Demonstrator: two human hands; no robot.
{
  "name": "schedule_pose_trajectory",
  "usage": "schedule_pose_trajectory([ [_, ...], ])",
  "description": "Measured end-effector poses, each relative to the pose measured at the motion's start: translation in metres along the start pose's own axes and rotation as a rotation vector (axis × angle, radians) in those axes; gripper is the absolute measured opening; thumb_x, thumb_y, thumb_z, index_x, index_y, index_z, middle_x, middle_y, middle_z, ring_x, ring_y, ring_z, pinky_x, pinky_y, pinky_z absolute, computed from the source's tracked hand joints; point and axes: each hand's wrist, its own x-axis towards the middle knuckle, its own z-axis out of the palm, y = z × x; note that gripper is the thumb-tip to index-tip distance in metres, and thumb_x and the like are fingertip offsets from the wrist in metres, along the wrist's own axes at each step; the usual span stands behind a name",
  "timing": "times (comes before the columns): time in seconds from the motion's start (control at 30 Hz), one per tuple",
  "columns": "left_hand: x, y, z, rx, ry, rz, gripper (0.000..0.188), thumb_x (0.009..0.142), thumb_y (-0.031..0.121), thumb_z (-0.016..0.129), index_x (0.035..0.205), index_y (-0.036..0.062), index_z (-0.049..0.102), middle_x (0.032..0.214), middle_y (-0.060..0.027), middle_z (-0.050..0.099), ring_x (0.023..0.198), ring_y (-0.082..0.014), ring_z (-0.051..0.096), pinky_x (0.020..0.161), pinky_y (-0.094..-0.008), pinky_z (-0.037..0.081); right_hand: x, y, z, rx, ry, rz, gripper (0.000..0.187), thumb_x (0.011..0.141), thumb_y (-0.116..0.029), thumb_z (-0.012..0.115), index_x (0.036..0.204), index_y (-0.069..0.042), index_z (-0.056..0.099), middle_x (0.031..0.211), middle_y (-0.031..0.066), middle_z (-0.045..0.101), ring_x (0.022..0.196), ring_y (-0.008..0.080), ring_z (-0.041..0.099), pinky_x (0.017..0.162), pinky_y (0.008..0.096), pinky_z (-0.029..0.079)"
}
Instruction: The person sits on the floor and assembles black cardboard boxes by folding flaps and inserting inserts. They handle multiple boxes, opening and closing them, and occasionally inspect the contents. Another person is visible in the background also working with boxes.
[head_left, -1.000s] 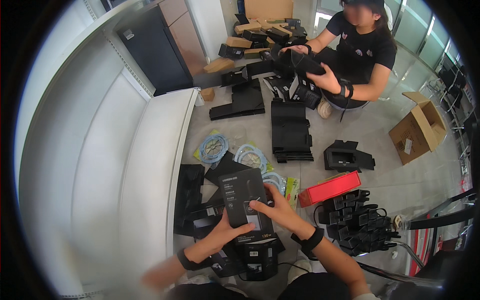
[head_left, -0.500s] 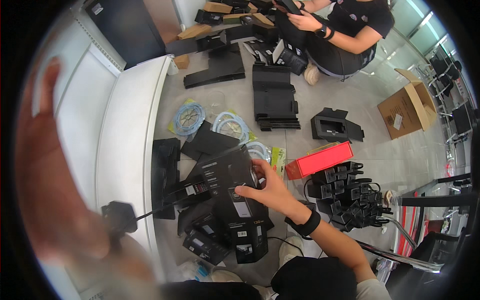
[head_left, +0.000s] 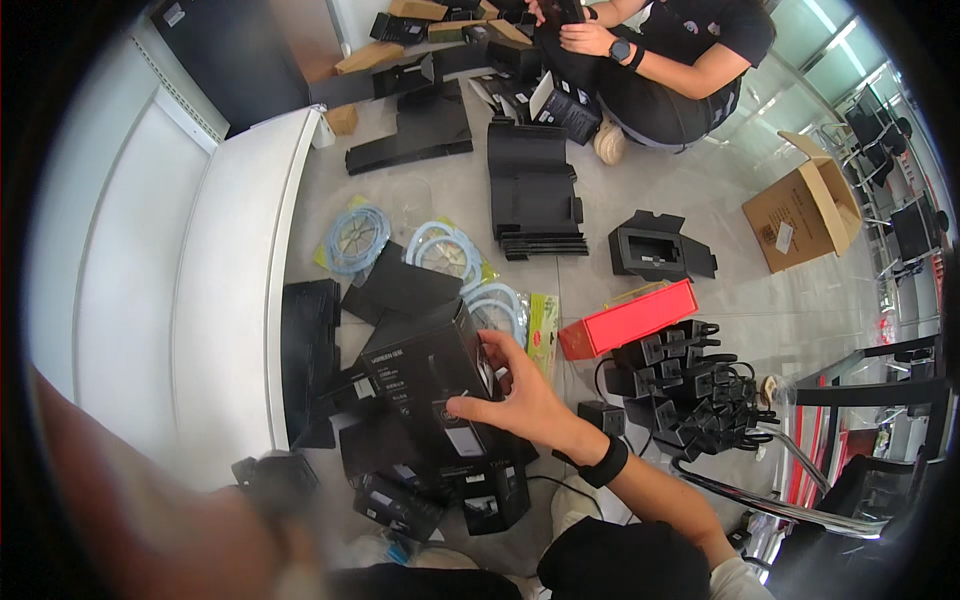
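Note:
My right hand grips a black printed box by its right side, with the thumb across its front. At the lower left my left hand is a large blur, so its fingers cannot be made out. Beside its blurred end is a dark, blocky power adapter; whether the hand holds it is unclear. Under and around the gripped box lie more black boxes on the floor.
A white shelf runs along the left. Coiled blue tubes, flattened black cartons, a red box, a heap of black adapters and a brown carton sit on the floor. Another person crouches at the back.
My left hand has dropped from its raised place at the left toward the lower edge. The adapter beside it now sits lower. My right hand has shifted slightly left with the box, whose angle has changed.

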Motion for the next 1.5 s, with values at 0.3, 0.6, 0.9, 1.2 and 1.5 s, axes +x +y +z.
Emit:
schedule_pose_trajectory([
  [0.3,0.012,0.007,0.004,0.008,0.126,0.122,0.032,0.090,-0.005,0.058,0.119,0.0077,0.054,0.122,-0.0105,0.054,0.104,-0.0233,0.054,0.089,-0.0322,0.046,-0.001,0.002,-0.004,-0.040,-0.015,0.108,0.095,0.076,-0.031,0.092,0.148,0.001,0.040,0.128,0.0097,0.058,0.108,0.0136,0.057,0.082,0.0269,0.047],
  [0.6,0.042,0.014,0.003,0.029,0.409,0.343,0.026,0.090,-0.007,0.055,0.110,0.0089,0.057,0.118,-0.0105,0.055,0.100,-0.0247,0.053,0.086,-0.0317,0.046,-0.004,0.015,-0.002,-0.042,-0.030,0.065,0.094,0.077,-0.028,0.092,0.148,0.000,0.039,0.128,0.0081,0.058,0.110,0.0134,0.056,0.084,0.0271,0.047],
  [0.9,0.011,-0.034,-0.013,0.319,-0.249,0.004,0.034,0.075,-0.019,0.058,0.093,0.0079,0.065,0.097,-0.0111,0.057,0.087,-0.0253,0.060,0.074,-0.0326,0.049,-0.007,0.015,0.000,-0.072,-0.035,0.082,0.092,0.078,-0.029,0.092,0.148,-0.002,0.039,0.124,0.0074,0.060,0.102,0.0124,0.056,0.083,0.0274,0.046],
  [1.2,0.007,0.008,0.001,-0.301,-0.560,-0.128,0.032,0.087,-0.011,0.058,0.115,0.0001,0.069,0.106,-0.0139,0.066,0.086,-0.0249,0.064,0.075,-0.0319,0.051,-0.001,0.019,0.018,-0.035,-0.070,0.017,0.092,0.077,-0.028,0.092,0.148,-0.001,0.039,0.123,0.0074,0.059,0.101,0.0124,0.055,0.084,0.0273,0.047],
  [1.5,-0.008,0.034,0.027,-0.584,-0.471,-0.730,0.025,0.098,0.007,0.059,0.120,-0.0003,0.066,0.087,-0.0106,0.067,0.070,-0.0177,0.061,0.062,-0.0272,0.046,-0.005,0.023,0.018,0.020,-0.060,0.059,0.092,0.077,-0.026,0.093,0.147,-0.002,0.040,0.125,0.0069,0.059,0.101,0.0120,0.057,0.084,0.0267,0.048],
])
